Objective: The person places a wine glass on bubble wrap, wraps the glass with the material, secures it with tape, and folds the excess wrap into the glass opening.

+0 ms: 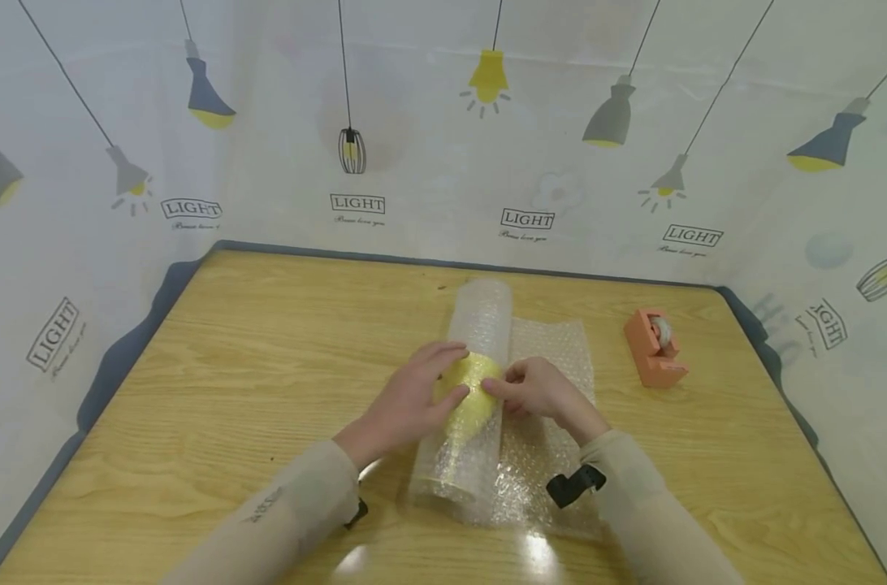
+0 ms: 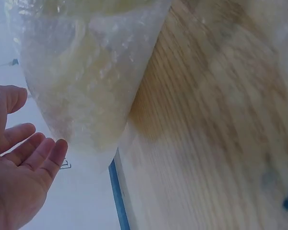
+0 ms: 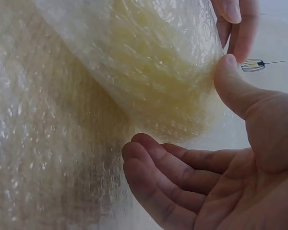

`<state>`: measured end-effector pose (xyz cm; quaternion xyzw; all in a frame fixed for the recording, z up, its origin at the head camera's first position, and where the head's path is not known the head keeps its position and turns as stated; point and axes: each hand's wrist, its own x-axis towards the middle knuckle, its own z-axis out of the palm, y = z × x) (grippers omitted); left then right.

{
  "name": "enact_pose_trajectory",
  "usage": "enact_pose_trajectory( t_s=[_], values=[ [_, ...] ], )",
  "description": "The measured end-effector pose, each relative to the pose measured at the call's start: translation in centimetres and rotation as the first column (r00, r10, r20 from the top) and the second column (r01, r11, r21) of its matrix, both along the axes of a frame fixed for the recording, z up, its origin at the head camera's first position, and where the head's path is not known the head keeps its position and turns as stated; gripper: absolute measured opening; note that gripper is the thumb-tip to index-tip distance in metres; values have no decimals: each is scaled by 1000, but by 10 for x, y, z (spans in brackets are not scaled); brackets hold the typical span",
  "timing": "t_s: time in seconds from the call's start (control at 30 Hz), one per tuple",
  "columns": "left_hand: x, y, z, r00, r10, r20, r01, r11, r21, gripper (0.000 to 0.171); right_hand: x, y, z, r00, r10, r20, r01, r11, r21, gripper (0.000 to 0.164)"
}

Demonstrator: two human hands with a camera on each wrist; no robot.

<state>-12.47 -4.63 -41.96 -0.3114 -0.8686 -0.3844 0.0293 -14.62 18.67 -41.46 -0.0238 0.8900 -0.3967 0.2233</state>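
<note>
A yellow object shows through a roll of bubble wrap lying on the table; its exact kind is hidden by the layers. My left hand rests on the roll's left side, thumb and fingers spread over the yellow part. In the left wrist view, this hand's fingers are loosely bent beside the wrap. At the roll's right side is my right hand, its thumb touching the wrap over the yellow part. The right wrist view shows the right hand's fingers apart from its thumb, slightly bent near the roll's underside.
A flat length of bubble wrap extends right from the roll. An orange tape dispenser with a tape roll stands farther right on the wooden table. A lamp-patterned curtain encloses the table's back and sides.
</note>
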Motion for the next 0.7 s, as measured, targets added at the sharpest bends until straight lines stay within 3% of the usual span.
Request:
enact_pose_trajectory(
  t_s=[0.3,0.53,0.7],
  values=[
    [-3,-9,-6,1000,11,14,-11,1000,-18,55,1,7,2,997,46,-64,-40,994,105,42],
    [-5,-9,-8,999,1,49,1,999,-41,56,2,12,4,987,95,-128,-64,971,231,57],
    [-5,-9,-10,998,5,61,-1,999,-51,56,5,14,5,988,96,-124,-59,959,277,68]
  ],
)
